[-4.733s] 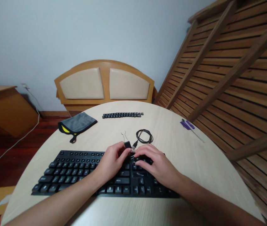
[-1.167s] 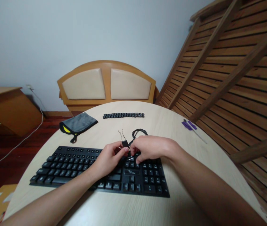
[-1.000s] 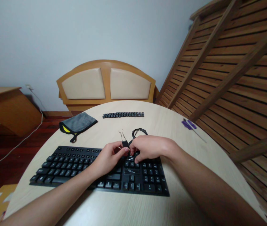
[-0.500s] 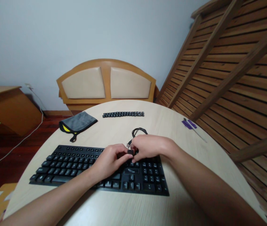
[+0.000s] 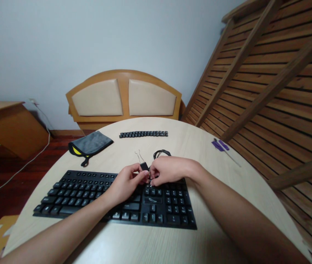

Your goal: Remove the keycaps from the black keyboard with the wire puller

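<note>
My left hand [image 5: 129,180] pinches the black handle of a wire keycap puller [image 5: 144,166] over the upper part of a black keyboard [image 5: 101,200]. The puller's two thin wire prongs point up and away from me. Close against it, my right hand [image 5: 164,171] has its fingers pinched together; what they hold, if anything, is hidden. Both hands hover at the keyboard's back edge, above the keys right of centre. Small, separate key positions show along the keyboard's back row. A coiled black cable [image 5: 161,152] lies just behind my right hand.
Loose black keycaps [image 5: 143,134] stand in a double line at the back of the round table [image 5: 199,146]. A folded grey cloth [image 5: 91,143] with yellow lining lies at the left. At the right are purple pieces [image 5: 220,145] and a thin rod. Wooden slats [image 5: 268,84] lean beyond.
The keycap puller has turned so that its wire prongs now point away from me, clear of my right fingers. My left hand has shifted slightly left and up with it.
</note>
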`<state>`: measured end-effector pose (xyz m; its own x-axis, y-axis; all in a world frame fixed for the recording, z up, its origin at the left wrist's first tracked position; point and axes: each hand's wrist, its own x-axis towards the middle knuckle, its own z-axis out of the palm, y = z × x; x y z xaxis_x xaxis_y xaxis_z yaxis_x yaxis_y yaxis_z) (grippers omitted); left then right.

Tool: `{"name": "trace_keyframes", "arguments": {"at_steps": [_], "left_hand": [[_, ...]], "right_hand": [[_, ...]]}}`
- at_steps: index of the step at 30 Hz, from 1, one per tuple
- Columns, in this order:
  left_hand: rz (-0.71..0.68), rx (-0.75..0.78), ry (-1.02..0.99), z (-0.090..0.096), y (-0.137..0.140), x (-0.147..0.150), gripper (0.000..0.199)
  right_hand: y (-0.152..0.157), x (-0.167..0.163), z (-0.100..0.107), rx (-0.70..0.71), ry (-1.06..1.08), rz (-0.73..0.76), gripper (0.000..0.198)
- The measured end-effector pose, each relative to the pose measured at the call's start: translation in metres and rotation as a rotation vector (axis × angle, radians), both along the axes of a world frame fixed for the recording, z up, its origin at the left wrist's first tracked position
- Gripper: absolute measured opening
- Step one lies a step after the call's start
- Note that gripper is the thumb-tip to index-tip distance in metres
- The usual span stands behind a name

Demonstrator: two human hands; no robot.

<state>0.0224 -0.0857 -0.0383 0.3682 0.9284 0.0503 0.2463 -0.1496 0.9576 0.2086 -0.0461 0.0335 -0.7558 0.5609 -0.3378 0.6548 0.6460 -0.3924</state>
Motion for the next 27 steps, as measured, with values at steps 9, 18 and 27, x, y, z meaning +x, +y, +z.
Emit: {"name": "trace_keyframes", "arguments": {"at_steps": [9,18,27], "left_hand": [[0.028,0.041,-0.047,0.002,-0.001,0.001,0.026],[0.104,0.022,-0.058,0.002,-0.001,0.001,0.03],[0.174,-0.137,-0.21,0.001,0.007,-0.002,0.041]], "right_hand": [[0.012,0.006,-0.009,-0.12,0.168,-0.05,0.03],[0.017,0.004,-0.017,-0.18,0.27,-0.08,0.029],[0.013,0.004,-0.013,-0.232,0.44,-0.089,0.031]]}}
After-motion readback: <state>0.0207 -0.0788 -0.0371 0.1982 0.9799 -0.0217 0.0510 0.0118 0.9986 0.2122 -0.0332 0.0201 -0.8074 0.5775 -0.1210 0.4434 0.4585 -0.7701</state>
